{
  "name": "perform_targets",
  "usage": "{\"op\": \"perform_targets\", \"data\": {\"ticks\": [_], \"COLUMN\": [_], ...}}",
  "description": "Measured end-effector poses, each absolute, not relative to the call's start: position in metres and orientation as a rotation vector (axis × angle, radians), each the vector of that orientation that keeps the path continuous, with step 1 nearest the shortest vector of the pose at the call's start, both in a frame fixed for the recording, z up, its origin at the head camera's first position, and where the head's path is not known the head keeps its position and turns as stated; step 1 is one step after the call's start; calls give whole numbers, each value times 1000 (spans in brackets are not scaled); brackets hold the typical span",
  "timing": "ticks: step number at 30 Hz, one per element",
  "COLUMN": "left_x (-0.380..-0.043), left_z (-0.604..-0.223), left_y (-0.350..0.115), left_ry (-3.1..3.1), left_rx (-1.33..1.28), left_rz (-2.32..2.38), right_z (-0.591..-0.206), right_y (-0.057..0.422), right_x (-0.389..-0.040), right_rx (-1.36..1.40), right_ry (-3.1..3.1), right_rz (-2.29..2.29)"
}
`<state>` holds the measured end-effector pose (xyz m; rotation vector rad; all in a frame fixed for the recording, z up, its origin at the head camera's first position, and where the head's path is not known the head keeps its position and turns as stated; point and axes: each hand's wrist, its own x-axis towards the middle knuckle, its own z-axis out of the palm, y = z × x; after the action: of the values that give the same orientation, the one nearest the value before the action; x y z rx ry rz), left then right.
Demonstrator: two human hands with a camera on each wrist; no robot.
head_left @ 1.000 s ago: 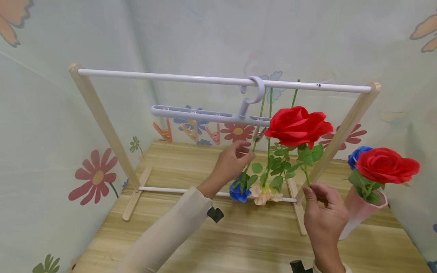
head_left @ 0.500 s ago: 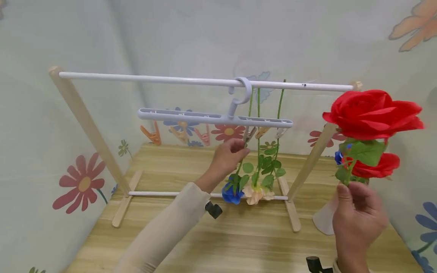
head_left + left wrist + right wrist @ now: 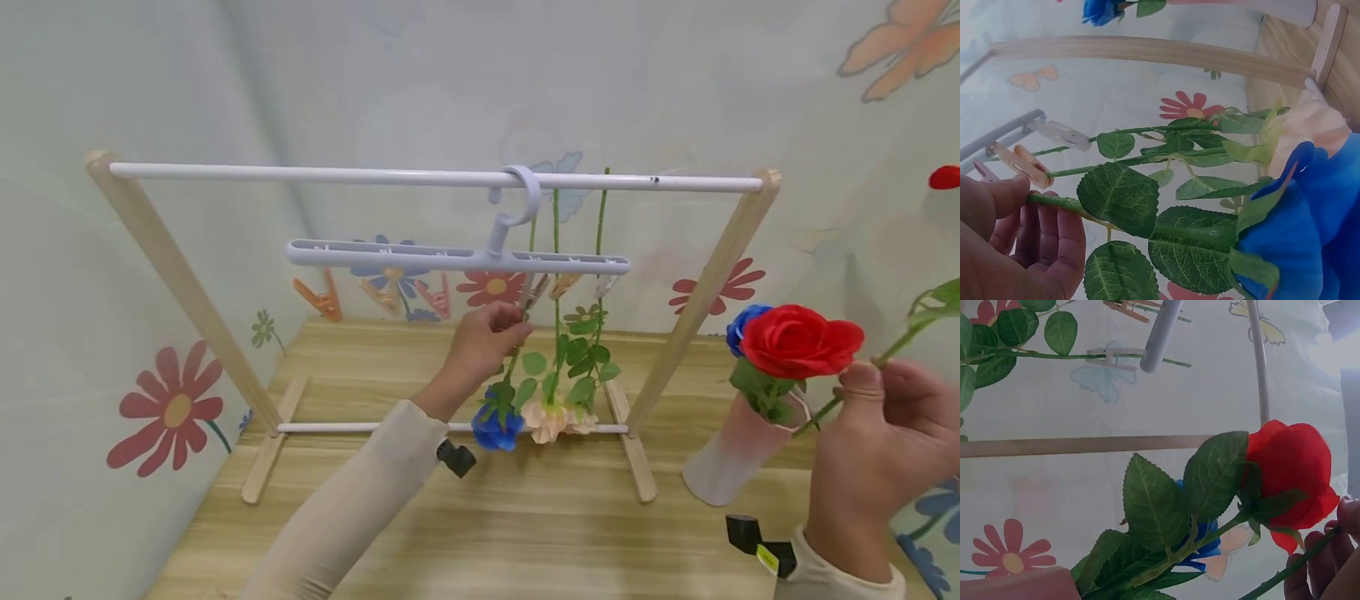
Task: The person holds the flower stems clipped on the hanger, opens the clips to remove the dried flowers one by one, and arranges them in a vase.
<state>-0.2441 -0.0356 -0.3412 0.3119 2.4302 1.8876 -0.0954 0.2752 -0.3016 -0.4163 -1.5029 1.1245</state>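
Observation:
My left hand (image 3: 480, 346) pinches the stem of an upside-down blue rose (image 3: 497, 423), just below the grey clip (image 3: 536, 293) on the hanger (image 3: 457, 257). In the left wrist view the rose's green leaves (image 3: 1119, 199) spread beyond my fingertips. Beside it two peach flowers (image 3: 546, 419) hang head down from a yellow clip (image 3: 564, 286) and a white clip (image 3: 604, 286). At the right, my right hand (image 3: 885, 433) holds a green stem (image 3: 900, 340) slanting up; most of its red bloom (image 3: 943, 177) lies outside the head view.
A pink-and-white vase (image 3: 723, 457) holding a red rose (image 3: 802, 340) and a blue rose (image 3: 742, 327) stands right of the rack. The hanger hooks over the white rail (image 3: 322, 174). Orange (image 3: 321, 296), pale orange (image 3: 381, 296) and pink (image 3: 435, 297) clips hang at its left.
My right hand has moved right with the red rose, away from the hanger and past the vase. My left hand has come up to the blue rose's stem under the clip and pinches it.

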Motion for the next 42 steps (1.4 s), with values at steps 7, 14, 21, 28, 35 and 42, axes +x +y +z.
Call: {"op": "perform_targets", "data": {"ticks": [7,14,21,28,35,42], "left_x": [-243,-242,-239,-239,-239,-239], "left_z": [-339,-339,-338,-339,-341,-340], "left_y": [-38,-40,-43,-43,-42,-44], "left_ry": [2425,2412,2414,2426,2407,2390], "left_rx": [295,300,301,301,323,325], "left_rz": [1874,1869,1862,1833,1845,1861], "right_z": [-304,-330,-363,-383,-369,-346], "right_y": [282,294,312,320,307,273], "right_x": [-109,-118,-121,-116,-96,-79], "right_rx": [-436,-610,-698,-738,-861,-751], "right_ry": [-1525,-1565,-1657,-1932,-1938,-1688], "right_rz": [1109,1177,1105,874,806,786]}}
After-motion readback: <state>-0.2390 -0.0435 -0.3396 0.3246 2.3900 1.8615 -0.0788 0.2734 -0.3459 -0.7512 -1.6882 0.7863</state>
